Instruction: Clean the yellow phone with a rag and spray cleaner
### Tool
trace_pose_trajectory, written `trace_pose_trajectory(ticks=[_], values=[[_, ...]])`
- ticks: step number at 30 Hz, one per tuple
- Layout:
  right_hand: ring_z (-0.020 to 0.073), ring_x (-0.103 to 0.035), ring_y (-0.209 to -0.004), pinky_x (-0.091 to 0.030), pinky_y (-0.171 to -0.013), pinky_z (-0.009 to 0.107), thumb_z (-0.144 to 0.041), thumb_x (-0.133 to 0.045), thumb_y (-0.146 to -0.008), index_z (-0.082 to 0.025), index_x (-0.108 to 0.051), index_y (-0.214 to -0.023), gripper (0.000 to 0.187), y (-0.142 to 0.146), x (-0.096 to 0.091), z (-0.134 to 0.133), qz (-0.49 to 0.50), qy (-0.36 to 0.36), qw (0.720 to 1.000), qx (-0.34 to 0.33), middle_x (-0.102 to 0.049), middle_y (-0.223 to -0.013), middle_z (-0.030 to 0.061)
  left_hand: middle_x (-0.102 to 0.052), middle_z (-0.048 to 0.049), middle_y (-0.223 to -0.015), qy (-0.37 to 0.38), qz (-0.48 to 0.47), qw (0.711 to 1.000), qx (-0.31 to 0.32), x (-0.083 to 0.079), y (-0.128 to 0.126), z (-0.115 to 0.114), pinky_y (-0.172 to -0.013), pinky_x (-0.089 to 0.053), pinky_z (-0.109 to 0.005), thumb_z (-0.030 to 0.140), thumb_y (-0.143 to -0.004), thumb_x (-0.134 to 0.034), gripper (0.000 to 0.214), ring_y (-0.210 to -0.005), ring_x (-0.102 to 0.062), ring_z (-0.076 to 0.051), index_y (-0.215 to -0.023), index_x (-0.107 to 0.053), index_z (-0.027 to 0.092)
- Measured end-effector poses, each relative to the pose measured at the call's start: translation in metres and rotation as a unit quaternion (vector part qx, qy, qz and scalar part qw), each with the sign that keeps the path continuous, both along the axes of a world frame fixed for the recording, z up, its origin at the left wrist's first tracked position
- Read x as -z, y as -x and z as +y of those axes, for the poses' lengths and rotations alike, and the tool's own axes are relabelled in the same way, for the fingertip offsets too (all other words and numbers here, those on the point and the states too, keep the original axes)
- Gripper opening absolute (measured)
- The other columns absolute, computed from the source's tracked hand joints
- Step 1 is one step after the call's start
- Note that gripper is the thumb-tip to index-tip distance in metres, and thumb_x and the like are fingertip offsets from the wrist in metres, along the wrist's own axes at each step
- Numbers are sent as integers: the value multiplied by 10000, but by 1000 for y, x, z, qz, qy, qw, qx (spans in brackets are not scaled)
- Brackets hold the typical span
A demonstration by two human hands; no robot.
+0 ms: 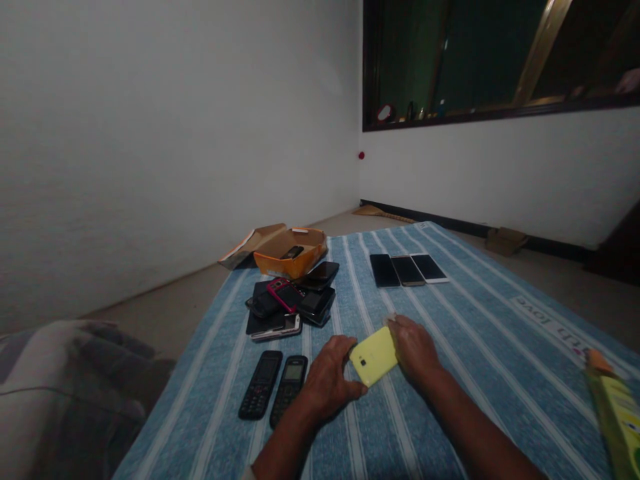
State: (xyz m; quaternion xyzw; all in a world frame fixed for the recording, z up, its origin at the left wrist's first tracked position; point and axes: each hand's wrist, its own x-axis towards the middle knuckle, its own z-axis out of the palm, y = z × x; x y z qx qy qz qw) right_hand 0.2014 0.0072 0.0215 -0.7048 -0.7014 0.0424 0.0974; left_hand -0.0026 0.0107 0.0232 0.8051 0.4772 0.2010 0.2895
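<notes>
While both hands meet at a bright yellow, rounded rectangular phone point(375, 360) in the head view, its back, with a small dark camera patch, faces up between them. The left hand point(330, 380) pinches its left end, thumb at the near edge and fingers at the far corner. The right hand point(414, 347) grasps the other end with curled fingers; a pale bit shows at those fingertips, too unclear to identify.

Just left of the left wrist, a black keypad phone with a pale grey screen point(289, 390) lies beside a black keypad phone with a dark screen point(261, 385), all on a blue-and-white striped cloth point(500, 393). Beyond the left hand sits a heap of mixed dark phones point(265, 323), a pink-framed phone point(284, 293) on top, and past it an open orange cardboard box point(280, 268). Well beyond the right hand lie three flat touchscreen phones in a row point(407, 271).

The yellow back looks smooth, so it could slip if either grip loosened or the hands pulled unevenly. A leftward sweep of the left forearm might knock the nearer keypad phone askew, and a bump could slide the loosely overlapping heap apart.
</notes>
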Motion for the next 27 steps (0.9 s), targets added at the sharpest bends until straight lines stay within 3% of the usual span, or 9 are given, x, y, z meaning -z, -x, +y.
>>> trace_pose_trajectory(ticks=[12,20,27], values=[[257,-562,-1226,-390,-1028,304,-65,-366,-962,-118,-555,-1390,470,-5,25,-31,-55,-19,998,7,-589,-1376,138,-615,-62,-1112,-29,41,999,4,-1,-7,-5,-915,-464,-370,213,-546,-899,599,-1064,-564,-265,-1092,-654,192],[293,-583,-1217,-416,-1031,355,-21,-372,-929,-92,-592,-1350,481,-7,35,-47,-78,-52,996,9,-591,-1368,173,-625,-42,-1083,-49,37,998,9,3,-6,-5,-916,-470,-385,222,-581,-879,514,-1054,-567,-267,-1052,-674,235],[307,-645,-1098,-478,-962,377,19,-362,-897,-70,-621,-1293,481,11,44,-55,-51,-69,996,33,-652,-1239,214,-642,-57,-1077,-70,37,997,19,6,-5,-5,-900,-481,-394,237,-597,-886,490,-1033,-578,-275,-1041,-678,213]])
